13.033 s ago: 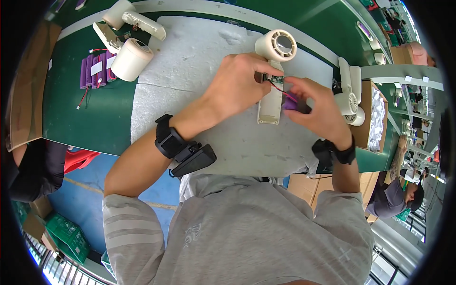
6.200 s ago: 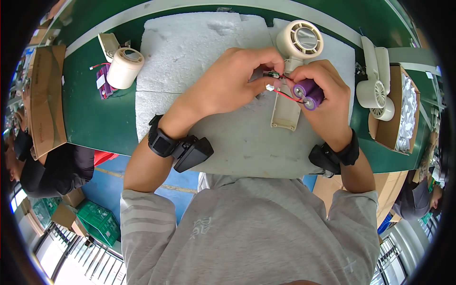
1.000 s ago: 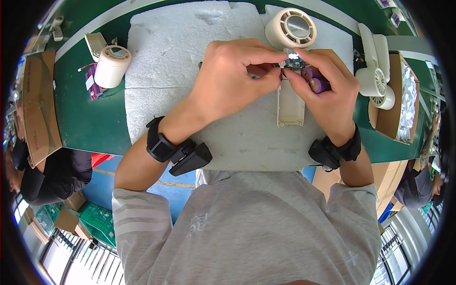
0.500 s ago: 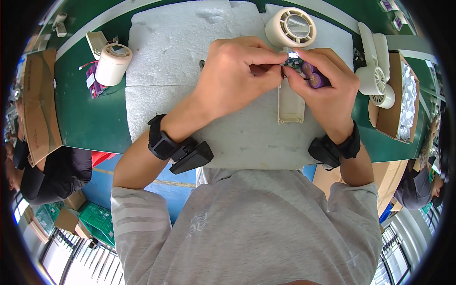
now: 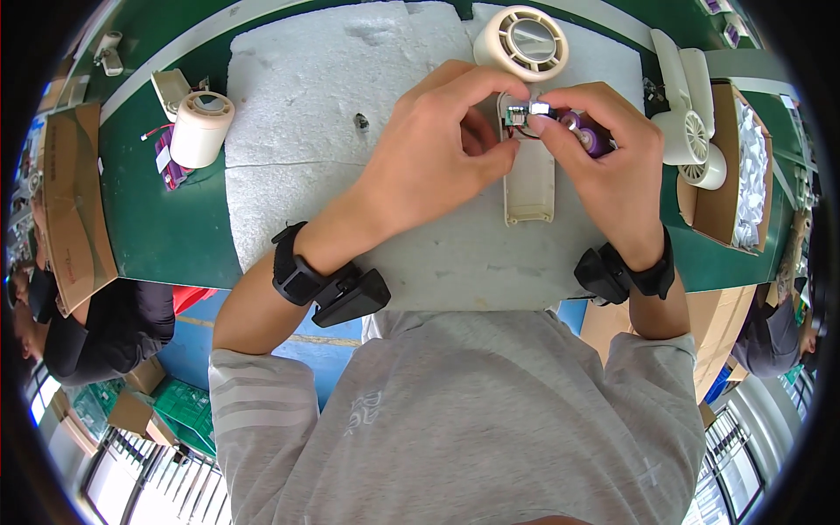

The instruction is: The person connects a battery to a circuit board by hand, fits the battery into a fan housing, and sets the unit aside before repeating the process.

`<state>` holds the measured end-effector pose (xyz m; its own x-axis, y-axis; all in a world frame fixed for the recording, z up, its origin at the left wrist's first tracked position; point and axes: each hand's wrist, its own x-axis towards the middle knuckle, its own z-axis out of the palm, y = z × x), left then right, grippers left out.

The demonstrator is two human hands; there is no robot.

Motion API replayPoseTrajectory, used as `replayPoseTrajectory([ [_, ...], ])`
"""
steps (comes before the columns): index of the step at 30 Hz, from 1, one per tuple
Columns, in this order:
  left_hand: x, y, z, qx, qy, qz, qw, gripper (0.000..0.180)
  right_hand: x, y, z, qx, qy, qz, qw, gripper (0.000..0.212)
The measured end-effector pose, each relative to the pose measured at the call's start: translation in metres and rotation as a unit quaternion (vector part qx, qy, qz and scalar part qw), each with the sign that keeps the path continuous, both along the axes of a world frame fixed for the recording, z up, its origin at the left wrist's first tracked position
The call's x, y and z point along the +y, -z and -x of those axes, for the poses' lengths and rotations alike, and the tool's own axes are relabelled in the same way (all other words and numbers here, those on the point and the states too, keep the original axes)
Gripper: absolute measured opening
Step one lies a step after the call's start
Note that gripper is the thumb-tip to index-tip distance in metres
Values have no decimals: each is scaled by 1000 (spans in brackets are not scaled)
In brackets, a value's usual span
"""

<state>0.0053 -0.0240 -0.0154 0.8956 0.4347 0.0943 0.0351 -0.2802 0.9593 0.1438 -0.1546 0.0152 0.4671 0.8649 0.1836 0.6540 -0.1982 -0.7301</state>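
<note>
My right hand (image 5: 617, 171) pinches a small circuit board (image 5: 518, 116) by a bright part at its end between thumb and index finger. Purple battery cells (image 5: 597, 140) sit within that hand's curl, and thin wires show beside the board. My left hand (image 5: 429, 144) has its thumb and index finger apart around the board's left side, with nothing visible gripped. Below the board lies a cream handle shell (image 5: 529, 188), open side up on the white foam sheet (image 5: 297, 96). A cream round fan head (image 5: 490, 48) adjoins the shell's far end.
At left on the green table (image 5: 140, 219) stand another cream fan housing (image 5: 199, 136) and a purple battery pack (image 5: 166, 162). White fan units (image 5: 678, 131) lie at right beside a cardboard box (image 5: 722, 188). Another person's dark-clothed body (image 5: 109, 332) shows at far left.
My left thumb and finger have parted from the board, leaving more of it visible. My right hand keeps its pinch. The whole view has shifted slightly.
</note>
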Motion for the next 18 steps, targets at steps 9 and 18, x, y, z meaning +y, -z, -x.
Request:
replayPoseTrajectory([
  [9,-2,-3,-2,38,8,51,998,37,-2,5,-4,-59,-35,-11,998,19],
  [18,-1,-5,-2,56,9,52,997,38,-1,9,-2,-98,-16,-63,993,15],
])
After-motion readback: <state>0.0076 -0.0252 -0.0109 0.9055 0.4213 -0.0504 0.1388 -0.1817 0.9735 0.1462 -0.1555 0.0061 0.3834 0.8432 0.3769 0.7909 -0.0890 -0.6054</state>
